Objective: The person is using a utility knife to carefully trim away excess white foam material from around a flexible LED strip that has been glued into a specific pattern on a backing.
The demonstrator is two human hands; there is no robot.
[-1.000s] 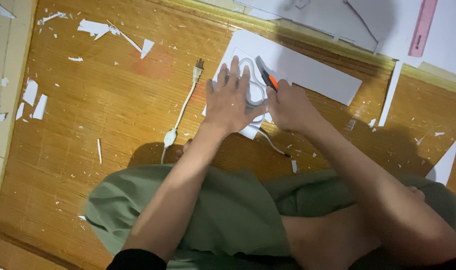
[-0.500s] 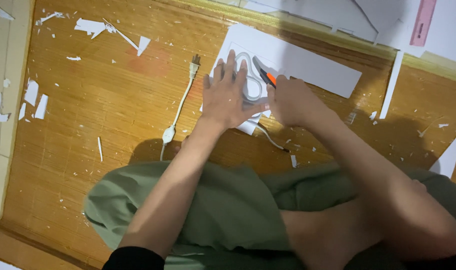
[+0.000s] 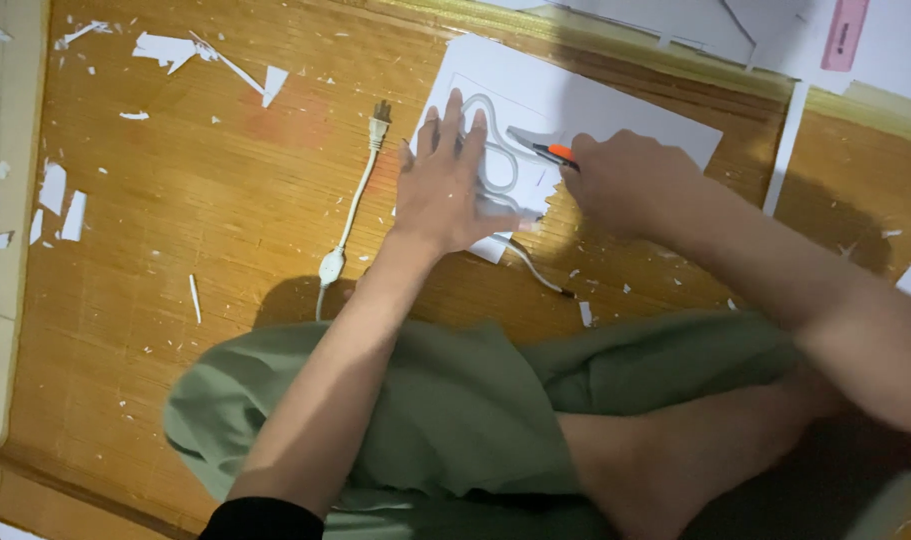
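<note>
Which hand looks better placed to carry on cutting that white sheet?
Probably the right hand: it holds the orange-tipped knife on the white sheet, while the left hand presses flat.

Left hand [image 3: 450, 190] flat on tubing [image 3: 497, 150] atop sheet [image 3: 615, 105]; right hand [image 3: 625, 180] w/ cutter [image 3: 553, 153] just right; cord [image 3: 350, 215] left.

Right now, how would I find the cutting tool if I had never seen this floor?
Start at the big white sheet lying on the wooden floor. The left hand presses a white bendy tube flat on it, and the right hand is beside it. The cutter pokes out of that right fist: the only orange-and-black thing among white scraps.
</note>
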